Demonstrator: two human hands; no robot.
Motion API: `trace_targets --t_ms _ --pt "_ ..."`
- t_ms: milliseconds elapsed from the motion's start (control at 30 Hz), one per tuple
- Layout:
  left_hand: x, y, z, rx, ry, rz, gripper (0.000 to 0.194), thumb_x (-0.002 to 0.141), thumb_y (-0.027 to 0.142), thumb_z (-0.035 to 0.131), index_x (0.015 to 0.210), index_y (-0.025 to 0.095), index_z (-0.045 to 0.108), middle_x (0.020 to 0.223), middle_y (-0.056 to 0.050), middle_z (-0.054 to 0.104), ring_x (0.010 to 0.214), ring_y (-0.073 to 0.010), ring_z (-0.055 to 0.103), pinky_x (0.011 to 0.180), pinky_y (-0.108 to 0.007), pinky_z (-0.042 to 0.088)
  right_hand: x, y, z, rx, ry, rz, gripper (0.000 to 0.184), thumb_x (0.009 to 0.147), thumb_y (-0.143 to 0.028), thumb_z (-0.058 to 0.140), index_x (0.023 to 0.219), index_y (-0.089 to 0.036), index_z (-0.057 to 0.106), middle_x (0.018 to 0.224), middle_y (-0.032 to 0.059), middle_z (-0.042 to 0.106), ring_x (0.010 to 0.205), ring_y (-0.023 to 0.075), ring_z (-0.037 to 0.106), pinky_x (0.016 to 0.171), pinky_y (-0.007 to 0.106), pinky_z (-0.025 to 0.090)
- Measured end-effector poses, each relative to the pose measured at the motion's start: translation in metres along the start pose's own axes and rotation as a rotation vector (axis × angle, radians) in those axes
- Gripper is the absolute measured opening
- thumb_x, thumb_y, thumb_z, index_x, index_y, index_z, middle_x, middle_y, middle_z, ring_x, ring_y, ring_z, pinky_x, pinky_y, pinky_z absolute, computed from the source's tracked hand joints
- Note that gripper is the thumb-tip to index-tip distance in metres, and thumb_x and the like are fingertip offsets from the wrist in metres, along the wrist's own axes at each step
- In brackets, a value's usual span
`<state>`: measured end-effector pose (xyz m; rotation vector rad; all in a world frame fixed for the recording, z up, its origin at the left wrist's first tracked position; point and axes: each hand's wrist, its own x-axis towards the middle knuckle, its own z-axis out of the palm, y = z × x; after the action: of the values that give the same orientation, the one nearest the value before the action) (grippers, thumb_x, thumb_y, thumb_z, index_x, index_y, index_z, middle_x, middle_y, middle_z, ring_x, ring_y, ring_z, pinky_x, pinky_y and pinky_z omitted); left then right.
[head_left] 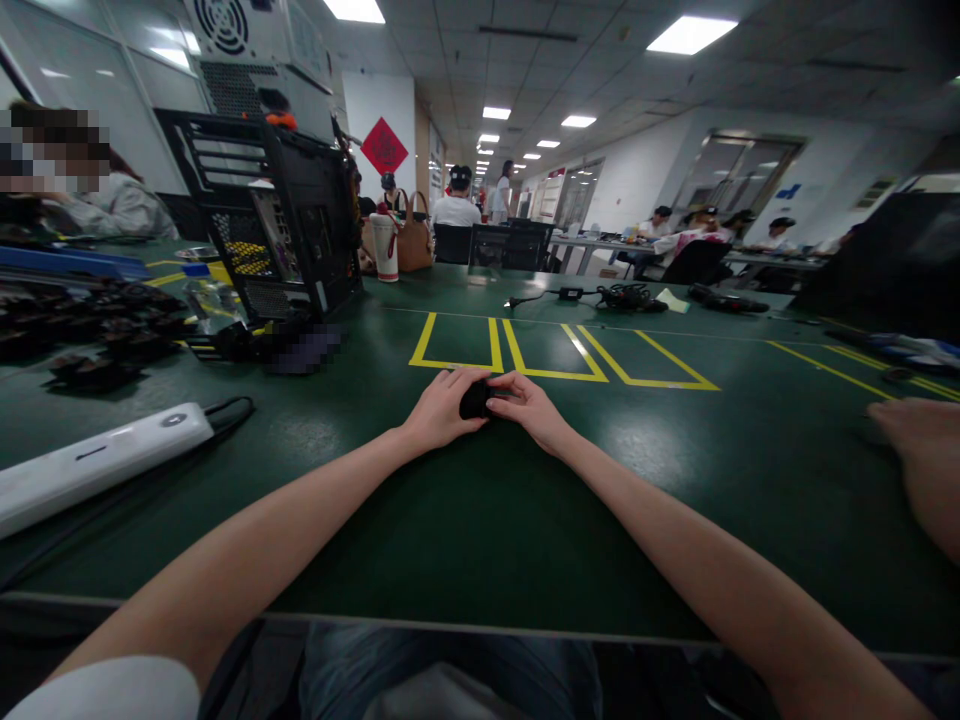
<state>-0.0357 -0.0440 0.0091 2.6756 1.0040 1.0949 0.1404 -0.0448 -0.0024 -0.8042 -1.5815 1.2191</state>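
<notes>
From the head view I found both hands together over the green table (480,540), near its middle and just on the near side of the yellow tape outlines (555,375). The left hand (442,410) was partly closed, its fingers and thumb curved around a small black object (474,401). The right hand (529,408) was also partly closed, its fingertips at the right side of that object; I could not tell how firmly it gripped, nor what the object was.

To the left lay a white power strip (105,460) with a dark cable. Beyond it I noted a clear bottle (210,295) with a blue cap and an open black computer case (285,220). Black cables (630,297) lay past the tape. At the right edge, another person's hand (926,460), blurred, was over the table.
</notes>
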Motion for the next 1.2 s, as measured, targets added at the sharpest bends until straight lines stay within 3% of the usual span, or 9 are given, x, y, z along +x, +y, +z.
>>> trace_targets --t_ms 233,467,700,933,1200 --pt "-0.0002 0.0016 -0.0011 -0.013 0.005 0.003 0.057 0.066 0.023 0.062 0.117 0.022 0.037 0.115 -0.006 0.049 0.105 -0.0225 0.046 0.086 -0.039 0.038 0.0006 0.0015 -0.0006 -0.045 0.002 0.009 0.039 0.067 -0.024 0.062 0.104 -0.022 0.049 0.106 0.0035 0.053 0.097 0.0156 0.054 0.091 0.037 0.04" --pt "-0.0003 0.0004 -0.0003 -0.012 0.006 0.009 0.058 0.065 0.022 0.062 0.117 0.022 0.037 0.115 -0.006 0.049 0.105 -0.0229 0.046 0.086 -0.039 0.038 -0.0015 -0.0005 0.0013 -0.003 -0.029 -0.058 0.036 0.061 -0.018 0.067 0.093 -0.021 0.05 0.104 0.0014 0.053 0.097 0.0155 0.054 0.092 0.036 0.04" --pt "-0.0003 0.0008 -0.0005 0.003 0.003 0.012 0.057 0.065 0.023 0.061 0.117 0.022 0.037 0.115 -0.007 0.049 0.105 -0.0228 0.046 0.087 -0.039 0.038 -0.0015 -0.0002 0.0005 -0.02 0.005 -0.039 0.032 0.064 -0.023 0.065 0.092 -0.021 0.05 0.103 0.0028 0.054 0.095 0.017 0.056 0.089 0.038 0.042" --pt "0.0003 0.0006 -0.0001 -0.008 0.005 0.004 0.057 0.065 0.023 0.062 0.116 0.022 0.037 0.115 -0.006 0.049 0.105 -0.0229 0.046 0.087 -0.04 0.038 -0.0001 0.0023 -0.0017 -0.054 0.006 -0.014 0.042 0.064 -0.023 0.064 0.104 -0.02 0.049 0.11 0.0052 0.053 0.103 0.0185 0.052 0.094 0.04 0.038" --pt "0.0005 0.002 -0.0007 -0.015 -0.004 -0.004 0.058 0.064 0.021 0.062 0.116 0.023 0.037 0.116 -0.006 0.049 0.105 -0.0231 0.046 0.087 -0.04 0.038 -0.0031 -0.0038 0.0023 -0.068 -0.026 -0.071 0.039 0.063 -0.016 0.064 0.097 -0.023 0.047 0.105 0.0017 0.05 0.1 0.0148 0.051 0.093 0.035 0.039"
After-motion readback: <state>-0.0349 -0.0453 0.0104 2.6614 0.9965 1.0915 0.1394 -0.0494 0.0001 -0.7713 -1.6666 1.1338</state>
